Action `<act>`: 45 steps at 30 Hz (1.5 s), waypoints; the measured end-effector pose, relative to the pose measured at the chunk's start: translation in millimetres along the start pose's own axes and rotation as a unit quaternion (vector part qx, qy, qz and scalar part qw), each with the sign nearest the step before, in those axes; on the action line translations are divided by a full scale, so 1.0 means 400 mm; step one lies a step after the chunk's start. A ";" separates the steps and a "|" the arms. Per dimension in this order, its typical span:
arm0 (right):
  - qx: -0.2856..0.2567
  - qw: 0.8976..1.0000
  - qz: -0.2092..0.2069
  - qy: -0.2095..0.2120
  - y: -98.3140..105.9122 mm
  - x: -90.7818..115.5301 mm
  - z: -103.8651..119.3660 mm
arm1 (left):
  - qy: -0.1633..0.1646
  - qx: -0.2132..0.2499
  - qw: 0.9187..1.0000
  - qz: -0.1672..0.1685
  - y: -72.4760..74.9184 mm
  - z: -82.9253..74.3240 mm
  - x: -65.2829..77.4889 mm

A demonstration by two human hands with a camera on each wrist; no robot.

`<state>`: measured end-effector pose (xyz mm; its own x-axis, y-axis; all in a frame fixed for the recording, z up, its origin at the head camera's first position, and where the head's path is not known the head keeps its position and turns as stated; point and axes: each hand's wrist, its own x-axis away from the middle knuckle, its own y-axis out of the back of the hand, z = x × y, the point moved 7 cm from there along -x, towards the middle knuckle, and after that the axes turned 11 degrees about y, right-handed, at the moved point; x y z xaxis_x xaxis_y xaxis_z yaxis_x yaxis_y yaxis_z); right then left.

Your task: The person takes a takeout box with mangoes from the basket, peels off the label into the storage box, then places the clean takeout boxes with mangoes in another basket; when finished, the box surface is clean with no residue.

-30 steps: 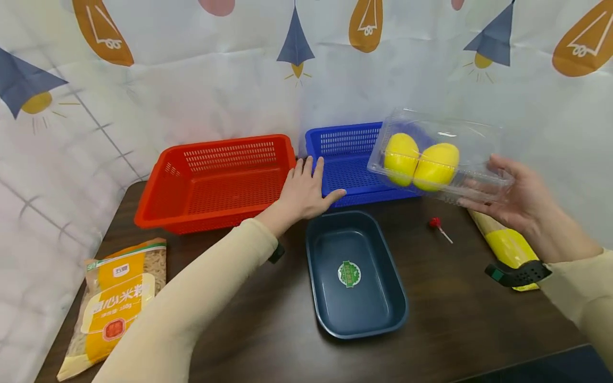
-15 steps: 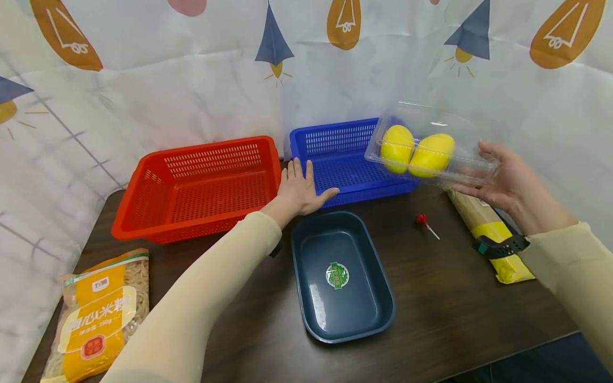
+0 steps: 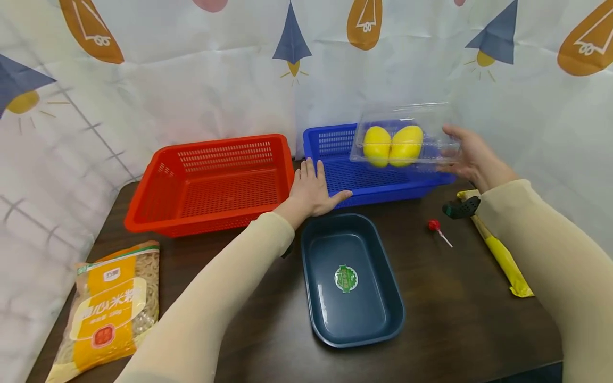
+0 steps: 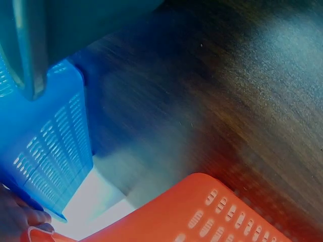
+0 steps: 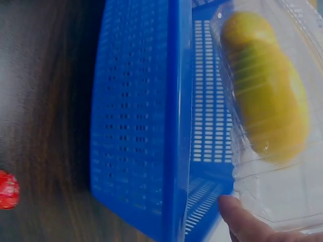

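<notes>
A clear plastic container (image 3: pixel 435 144) with two yellow oval fruits (image 3: pixel 406 146) in it hangs over the blue basket (image 3: pixel 369 199). My right hand (image 3: pixel 471 155) grips its right end, thumb on top and fingers below. In the right wrist view, the container's edge (image 5: pixel 262 201) overlaps the basket's inside, with a fingertip (image 5: pixel 234 209) at the container's corner. My left hand (image 3: pixel 312 191) lies with straight, spread fingers where the red basket (image 3: pixel 210 227) and the blue basket meet, thumb along the blue rim. Its fingers (image 4: pixel 33 217) show only at the corner of the left wrist view.
A dark blue-green tray (image 3: pixel 330 332) with a green sticker stands in front of the baskets. A red lollipop (image 3: pixel 435 225) lies right of it. Yellow-ended packaging (image 3: pixel 505 260) lies partly under the right forearm. A bag of noodles (image 3: pixel 112 303) is at the left. A printed curtain (image 3: pixel 239 85) hangs behind.
My right hand has carried the container leftward, further over the blue basket, and levelled it. The left hand has kept its place between the baskets. The head view has shifted slightly.
</notes>
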<state>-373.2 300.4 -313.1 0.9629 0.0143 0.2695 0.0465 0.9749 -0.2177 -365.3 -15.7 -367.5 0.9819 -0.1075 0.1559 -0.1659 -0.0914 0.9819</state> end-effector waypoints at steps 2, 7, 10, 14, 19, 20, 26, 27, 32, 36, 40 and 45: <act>0.034 0.999 0.008 0.002 -0.007 -0.014 -0.001 | 0.000 0.001 1.000 0.002 -0.002 -0.003 0.002; 0.127 0.991 0.035 -0.002 -0.018 -0.044 -0.004 | 0.000 0.004 1.000 0.002 -0.004 -0.012 0.006; 0.180 0.982 0.049 -0.007 -0.024 -0.061 -0.007 | -0.006 0.008 1.000 -0.002 -0.004 -0.019 0.006; 0.240 0.968 0.068 -0.015 -0.043 -0.085 -0.015 | -0.003 0.004 1.000 -0.006 -0.005 -0.019 0.005; 0.292 0.952 0.088 -0.018 -0.066 -0.110 -0.030 | -0.002 -0.001 1.000 -0.007 -0.005 -0.016 0.002; 0.298 0.950 0.093 -0.017 -0.071 -0.114 -0.032 | -0.002 0.000 1.000 -0.008 -0.005 -0.015 0.001; 0.333 0.934 0.126 -0.022 -0.095 -0.145 -0.049 | 0.000 0.002 1.000 -0.017 0.002 -0.005 -0.003; 0.345 0.929 0.128 -0.026 -0.096 -0.150 -0.051 | 0.000 0.001 1.000 -0.018 0.003 -0.003 -0.003; 0.435 0.892 0.120 -0.035 -0.094 -0.169 -0.046 | 0.004 0.001 1.000 -0.013 0.006 0.000 -0.001; 0.510 0.852 0.112 -0.033 -0.094 -0.182 -0.039 | 0.006 -0.005 1.000 -0.017 0.005 -0.001 -0.006; 0.586 0.802 0.112 -0.032 -0.097 -0.199 -0.040 | 0.007 -0.008 1.000 -0.018 0.002 -0.001 -0.007; 0.617 0.770 0.146 -0.067 -0.097 -0.204 -0.064 | 0.006 -0.011 1.000 -0.011 -0.008 -0.002 -0.007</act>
<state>-446.5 255.8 -350.8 0.8447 0.2149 0.4902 -0.5342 0.3938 0.7480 -367.7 -14.2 -370.9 0.9864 -0.0944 0.1346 -0.1417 -0.0729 0.9872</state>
